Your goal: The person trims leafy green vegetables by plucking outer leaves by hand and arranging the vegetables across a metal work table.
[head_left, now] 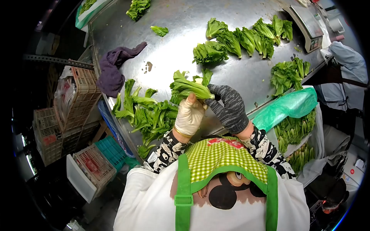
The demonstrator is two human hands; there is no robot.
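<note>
A small green lettuce head (190,86) is held above the metal table, its pale stem end pointing right. My left hand (189,118), in a white glove, is closed around its underside with the thumb up against the leaves. My right hand (230,109), in a dark grey knit glove, pinches the stem end between its fingertips. Just behind, another piece of lettuce (207,76) is partly hidden by the held one. Loose lettuce leaves (154,119) lie in a pile beside my left hand.
Lettuce heads (243,39) lie in rows at the back, near a scale (306,29). More lettuce (289,75) sits at the right edge, above a green plastic bag (287,107). A purple cloth (115,69) lies left; crates (83,96) stand beyond. A person's sleeve (348,61) shows far right.
</note>
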